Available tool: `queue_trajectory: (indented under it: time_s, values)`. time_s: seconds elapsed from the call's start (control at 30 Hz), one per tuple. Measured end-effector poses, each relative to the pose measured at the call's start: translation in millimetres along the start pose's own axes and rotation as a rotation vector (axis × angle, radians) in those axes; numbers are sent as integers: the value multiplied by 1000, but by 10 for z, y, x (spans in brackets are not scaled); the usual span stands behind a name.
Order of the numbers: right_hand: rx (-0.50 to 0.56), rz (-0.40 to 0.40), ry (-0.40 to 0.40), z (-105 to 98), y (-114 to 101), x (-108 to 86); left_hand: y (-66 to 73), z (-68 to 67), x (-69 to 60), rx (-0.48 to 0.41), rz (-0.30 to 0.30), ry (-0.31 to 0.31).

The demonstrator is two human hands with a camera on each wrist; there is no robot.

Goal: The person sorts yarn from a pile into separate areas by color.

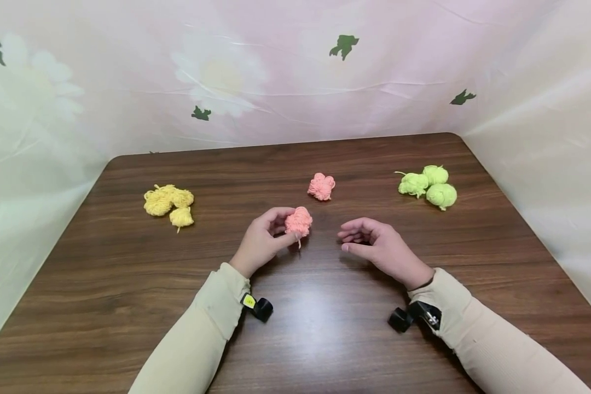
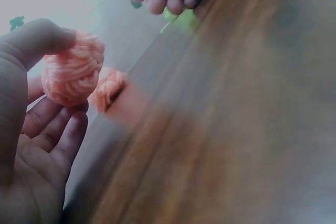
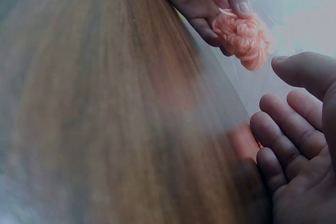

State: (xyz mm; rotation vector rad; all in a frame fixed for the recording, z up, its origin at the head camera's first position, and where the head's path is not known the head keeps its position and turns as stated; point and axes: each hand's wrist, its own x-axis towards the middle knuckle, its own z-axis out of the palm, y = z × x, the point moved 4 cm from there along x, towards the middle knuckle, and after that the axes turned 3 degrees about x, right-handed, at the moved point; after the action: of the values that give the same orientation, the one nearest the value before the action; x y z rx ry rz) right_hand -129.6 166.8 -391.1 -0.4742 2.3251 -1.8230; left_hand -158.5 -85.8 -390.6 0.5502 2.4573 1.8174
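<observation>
A small ball of pink yarn (image 1: pixel 298 222) is pinched between the thumb and fingers of my left hand (image 1: pixel 266 241), a short tail of yarn hanging from it. In the left wrist view the same pink yarn ball (image 2: pixel 73 69) shows its wound strands. My right hand (image 1: pixel 381 250) hovers to the right of it with loosely bent fingers and nothing in them. The right wrist view shows the right hand's fingers (image 3: pixel 286 129) apart from the held ball. Beyond both hands, another pink yarn bundle (image 1: pixel 321 186) lies on the table.
On the left of the brown wooden table (image 1: pixel 305 328) lies a cluster of yellow yarn balls (image 1: pixel 160 202). Three green yarn balls (image 1: pixel 441 195) sit together at the back right. A floral curtain (image 1: pixel 285 71) borders the table's back and sides.
</observation>
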Motion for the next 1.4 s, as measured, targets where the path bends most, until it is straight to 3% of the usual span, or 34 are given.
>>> queue_trajectory:
  time_s: [0.5, 1.07, 1.27, 1.4]
  values:
    - [-31, -7, 6, -22, -12, -11, -64, -71, 283, -22, -35, 125]
    - [-37, -12, -6, -26, -12, -7, -163, -35, 507, 94, -83, 198]
    - [-30, -13, -7, -8, -6, -5, -172, -15, 547, 181, -67, 206]
    - [-20, -9, -11, 10, -12, 1, -183, -12, 584, 193, -58, 211]
